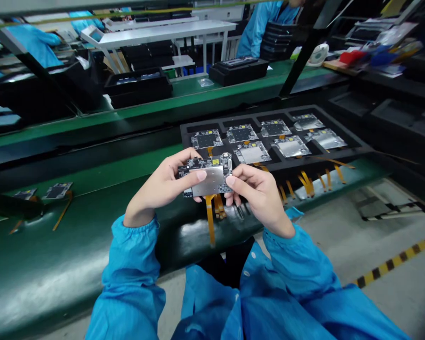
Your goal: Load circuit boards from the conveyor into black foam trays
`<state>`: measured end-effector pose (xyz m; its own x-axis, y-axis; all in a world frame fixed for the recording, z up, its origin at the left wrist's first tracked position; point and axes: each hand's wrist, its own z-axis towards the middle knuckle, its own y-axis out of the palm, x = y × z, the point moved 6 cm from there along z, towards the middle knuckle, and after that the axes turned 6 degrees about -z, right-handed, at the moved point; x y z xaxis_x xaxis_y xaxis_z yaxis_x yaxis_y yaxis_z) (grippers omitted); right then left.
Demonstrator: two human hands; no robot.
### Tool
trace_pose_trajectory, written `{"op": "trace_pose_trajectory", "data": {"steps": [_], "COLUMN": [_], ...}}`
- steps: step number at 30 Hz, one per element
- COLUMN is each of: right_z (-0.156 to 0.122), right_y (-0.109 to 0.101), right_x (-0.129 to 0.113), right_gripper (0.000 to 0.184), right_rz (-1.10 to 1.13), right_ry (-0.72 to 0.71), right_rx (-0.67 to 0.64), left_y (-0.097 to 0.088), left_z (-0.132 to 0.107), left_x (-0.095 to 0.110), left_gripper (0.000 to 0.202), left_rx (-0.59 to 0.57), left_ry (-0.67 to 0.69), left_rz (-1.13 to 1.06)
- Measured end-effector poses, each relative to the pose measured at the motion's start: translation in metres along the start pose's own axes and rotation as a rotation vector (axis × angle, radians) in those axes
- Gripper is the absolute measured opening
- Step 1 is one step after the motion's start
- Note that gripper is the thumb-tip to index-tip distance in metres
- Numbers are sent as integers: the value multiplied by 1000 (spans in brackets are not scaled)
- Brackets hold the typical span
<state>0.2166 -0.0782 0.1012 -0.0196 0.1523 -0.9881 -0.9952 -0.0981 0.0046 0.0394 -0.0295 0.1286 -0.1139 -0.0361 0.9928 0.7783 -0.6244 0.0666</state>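
Observation:
Between my two hands is a circuit board point(212, 182) with a silver metal plate, a yellow label and an orange flex cable point(210, 217) hanging from its lower edge. My left hand point(166, 179) grips the board's left side, thumb across the plate. At the right edge, my right hand point(257, 191) pinches it beside the connectors; its fingertips behind are partly hidden. Just beyond my hands lies a black foam tray point(198, 125) with several similar boards in its pockets, some with silver plates, others dark. More orange flex cables point(306, 184) lie along the bench edge.
Two dark boards point(57, 190) with flex cables rest on the green bench point(102, 245) at the left. Black bins point(138, 87) stand on the ledge behind, near a dark slanted post point(301, 61). Co-workers in blue point(257, 30) are beyond. A small fan point(318, 55) stands at the back right.

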Motion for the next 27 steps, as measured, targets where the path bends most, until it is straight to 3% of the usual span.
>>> {"op": "trace_pose_trajectory", "data": {"steps": [6, 10, 14, 18, 21, 27], "right_z": [-14, -25, -8, 27, 47, 78], "right_y": [-24, -36, -25, -8, -4, -13], "right_x": [-22, -52, -69, -59, -53, -43], "right_gripper": [39, 20, 18, 27, 26, 26], "right_rz": [-281, -572, -912, -1166, -1204, -1164], "right_ry": [-118, -276, -548, -732, -778, -686], "right_rx": [64, 67, -102, -356, -476, -530], "left_y": [-10, -13, -12, -12, -14, -22], "left_z": [5, 9, 11, 13, 16, 18], "left_x": [-5, -9, -12, -14, -17, -26], "left_gripper": [49, 52, 55, 57, 58, 64], "left_rx": [109, 139, 174, 186, 196, 207], "left_ry": [17, 4, -1, 30, 53, 91], "left_rz": [-8, -30, -50, -43, -34, -122]}}
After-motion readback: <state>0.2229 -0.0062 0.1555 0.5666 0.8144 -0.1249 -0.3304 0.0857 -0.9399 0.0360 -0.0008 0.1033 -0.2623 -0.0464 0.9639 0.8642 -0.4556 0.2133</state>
